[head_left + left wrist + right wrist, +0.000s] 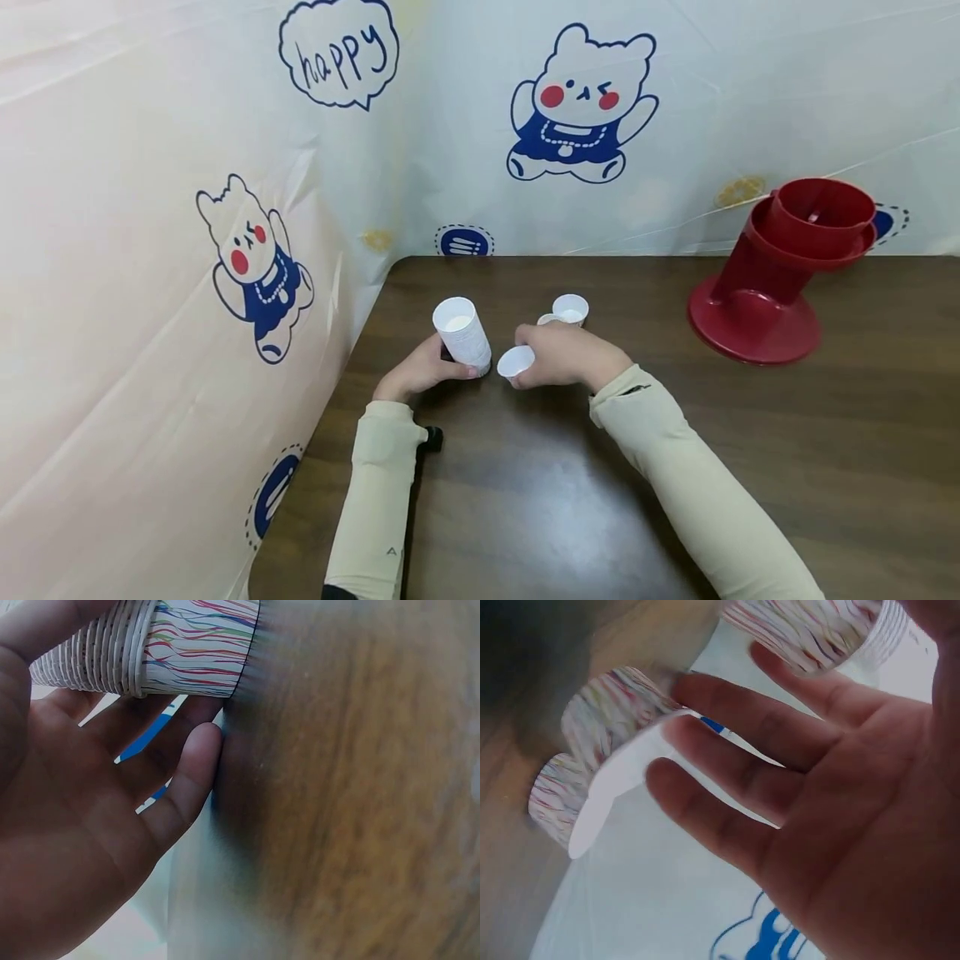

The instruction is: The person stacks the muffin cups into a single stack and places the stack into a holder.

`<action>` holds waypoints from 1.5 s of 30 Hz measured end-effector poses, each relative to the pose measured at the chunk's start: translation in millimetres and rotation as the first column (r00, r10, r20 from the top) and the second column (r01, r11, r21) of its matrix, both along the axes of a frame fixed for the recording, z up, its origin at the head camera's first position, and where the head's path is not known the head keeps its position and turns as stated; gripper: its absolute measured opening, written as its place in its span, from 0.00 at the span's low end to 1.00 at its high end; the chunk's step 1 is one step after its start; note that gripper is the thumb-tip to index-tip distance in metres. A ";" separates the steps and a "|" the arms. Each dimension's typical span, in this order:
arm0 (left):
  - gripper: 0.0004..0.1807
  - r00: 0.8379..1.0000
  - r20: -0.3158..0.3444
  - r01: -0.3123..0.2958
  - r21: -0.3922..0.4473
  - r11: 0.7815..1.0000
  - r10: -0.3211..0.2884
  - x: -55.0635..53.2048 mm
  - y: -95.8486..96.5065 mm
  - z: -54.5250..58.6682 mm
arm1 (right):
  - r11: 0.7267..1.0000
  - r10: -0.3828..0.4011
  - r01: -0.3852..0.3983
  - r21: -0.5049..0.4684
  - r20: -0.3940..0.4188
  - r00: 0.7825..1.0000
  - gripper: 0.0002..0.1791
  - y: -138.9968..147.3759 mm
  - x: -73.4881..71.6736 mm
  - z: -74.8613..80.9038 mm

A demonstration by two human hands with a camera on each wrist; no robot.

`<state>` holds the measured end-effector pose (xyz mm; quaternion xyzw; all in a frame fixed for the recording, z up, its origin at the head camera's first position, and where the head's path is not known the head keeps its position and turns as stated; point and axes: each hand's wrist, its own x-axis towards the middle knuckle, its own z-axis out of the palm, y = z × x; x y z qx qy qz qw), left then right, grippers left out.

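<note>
My left hand [422, 367] grips a tall stack of nested white paper cups [467, 343] with thumb and fingers curled round it. Thin coloured wavy lines show on the lowest cup [202, 649] of that stack in the left wrist view. Just right of it, my right hand [564, 355] pinches a few nested paper cups [517, 362], tilted, with several rims visible in the right wrist view. Beyond the right hand stand two paper cup spots, one cup [572, 308] in full view and another cup [550, 318] partly covered by the hand.
A red plastic stand [757, 321] with a wide round base and a cup-shaped top is at the back right of the brown table [525, 517]. Printed cloth [450, 150] hangs along the table's back and left side.
</note>
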<state>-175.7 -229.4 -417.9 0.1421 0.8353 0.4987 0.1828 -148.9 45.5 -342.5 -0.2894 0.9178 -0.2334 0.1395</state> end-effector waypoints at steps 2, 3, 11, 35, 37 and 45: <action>0.44 1.000 -0.007 0.001 -0.004 1.000 -0.001 -1.5 -1.3 0.6 | 0.999 0.024 -0.025 0.048 0.012 1.000 0.20 -3.4 2.3 2.7; 0.44 1.000 -0.011 0.004 -0.007 1.000 -0.004 -2.4 -2.1 0.3 | 0.998 0.034 -0.035 0.054 0.019 0.999 0.19 -4.5 3.1 3.0; 0.45 1.000 -0.005 0.002 -0.021 1.000 -0.002 -4.2 -0.5 1.9 | 0.970 -0.060 0.053 -0.239 -0.025 0.998 0.24 20.6 2.0 -10.2; 0.40 1.000 -0.026 -0.011 -0.031 0.999 0.011 0.8 -2.5 -1.9 | 0.729 -0.237 0.322 -0.604 0.220 0.946 0.32 77.4 1.5 -67.3; 0.41 0.999 -0.030 -0.012 -0.031 0.999 0.011 0.0 -3.2 -2.1 | 0.687 -0.222 0.327 -0.649 0.242 0.945 0.32 66.7 -0.3 -65.8; 0.43 0.999 -0.043 0.000 -0.030 1.000 -0.001 -4.2 -0.2 -1.3 | 0.542 -0.172 0.262 -0.799 0.200 0.965 0.31 15.8 -10.4 -40.2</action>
